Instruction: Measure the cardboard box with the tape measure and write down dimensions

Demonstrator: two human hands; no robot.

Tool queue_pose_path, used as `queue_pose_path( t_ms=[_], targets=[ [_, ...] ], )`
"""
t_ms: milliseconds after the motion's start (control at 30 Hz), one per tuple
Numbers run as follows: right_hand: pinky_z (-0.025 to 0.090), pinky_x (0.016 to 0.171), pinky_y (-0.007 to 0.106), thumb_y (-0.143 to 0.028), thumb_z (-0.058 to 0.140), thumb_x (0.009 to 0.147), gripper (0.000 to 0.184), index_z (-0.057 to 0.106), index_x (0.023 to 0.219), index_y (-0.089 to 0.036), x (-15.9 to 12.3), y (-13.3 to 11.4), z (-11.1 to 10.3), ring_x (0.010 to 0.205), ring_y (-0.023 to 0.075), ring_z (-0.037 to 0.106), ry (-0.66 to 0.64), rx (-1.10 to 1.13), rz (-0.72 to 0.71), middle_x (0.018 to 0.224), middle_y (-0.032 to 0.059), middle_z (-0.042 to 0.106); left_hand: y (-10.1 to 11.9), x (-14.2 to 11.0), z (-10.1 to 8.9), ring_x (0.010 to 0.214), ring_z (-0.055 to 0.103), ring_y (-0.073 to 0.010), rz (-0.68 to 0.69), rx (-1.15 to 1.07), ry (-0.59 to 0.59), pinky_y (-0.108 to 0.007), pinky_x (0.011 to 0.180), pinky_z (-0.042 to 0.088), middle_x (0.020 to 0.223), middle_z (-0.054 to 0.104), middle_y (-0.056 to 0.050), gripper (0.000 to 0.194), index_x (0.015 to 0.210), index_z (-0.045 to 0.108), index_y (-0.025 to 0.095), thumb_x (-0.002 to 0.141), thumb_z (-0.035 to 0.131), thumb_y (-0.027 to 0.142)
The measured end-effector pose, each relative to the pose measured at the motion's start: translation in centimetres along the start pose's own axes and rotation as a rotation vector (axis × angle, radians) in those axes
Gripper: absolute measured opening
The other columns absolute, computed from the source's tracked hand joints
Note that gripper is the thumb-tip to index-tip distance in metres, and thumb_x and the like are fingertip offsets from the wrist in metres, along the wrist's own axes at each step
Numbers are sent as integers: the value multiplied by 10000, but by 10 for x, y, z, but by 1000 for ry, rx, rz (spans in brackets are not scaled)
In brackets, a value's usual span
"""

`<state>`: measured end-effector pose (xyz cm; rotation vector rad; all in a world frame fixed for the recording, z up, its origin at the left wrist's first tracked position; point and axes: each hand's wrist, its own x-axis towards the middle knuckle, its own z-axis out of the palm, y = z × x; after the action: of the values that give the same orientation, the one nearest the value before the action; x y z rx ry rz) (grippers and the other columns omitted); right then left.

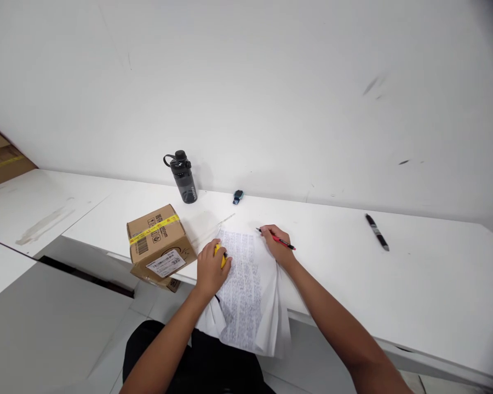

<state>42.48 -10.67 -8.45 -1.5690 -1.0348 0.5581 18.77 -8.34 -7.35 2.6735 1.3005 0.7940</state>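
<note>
A red pen with black ends (pixel 281 241) is gripped in my right hand (pixel 274 249), its tip angled left by the top right of the paper. The long sheet of paper (pixel 241 295) is covered in dense small writing in columns. It lies partly on the table and hangs over the front edge in loose folds. My left hand (pixel 209 271) rests at the paper's upper left, fingers closed round a small yellow and black object (pixel 222 255). Most of that object is hidden by the fingers, so its kind is unclear.
A taped cardboard box (pixel 158 238) overhangs the table edge left of my left hand. Behind stand a dark water bottle (pixel 184 178) and a small blue and black item (pixel 238 196) near the wall. A black marker pen (pixel 377 232) lies to the right on the white table (pixel 345 284).
</note>
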Motion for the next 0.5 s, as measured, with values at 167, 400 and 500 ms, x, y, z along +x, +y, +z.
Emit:
queue_pose_path(
  t_ms=[167,400,500],
  targets=[
    [451,710,305,-593,402,877,487,668,933,-189,2,3,1,745,180,604,-86,-76,-24,858,45,700,5,11,-4,1200,475,-279,24,34,-155,-445,922,406,1351,508,-80,117,942,624,240,870,535,266],
    [374,605,287,-587,419,884,487,549,610,-206,-7,-1,2,614,160,523,-1,-281,-119,616,13,585,-1,22,-9,1136,503,-263,116,-7,-305,-444,898,403,1318,529,-51,119,944,620,245,830,593,261],
    [384,618,291,-609,415,877,506,545,597,-208,-10,0,2,625,167,533,33,-243,-93,617,19,594,-1,21,-8,1131,500,-263,85,-13,-300,-444,913,394,1314,528,-52,118,941,625,246,826,599,256]
  ],
)
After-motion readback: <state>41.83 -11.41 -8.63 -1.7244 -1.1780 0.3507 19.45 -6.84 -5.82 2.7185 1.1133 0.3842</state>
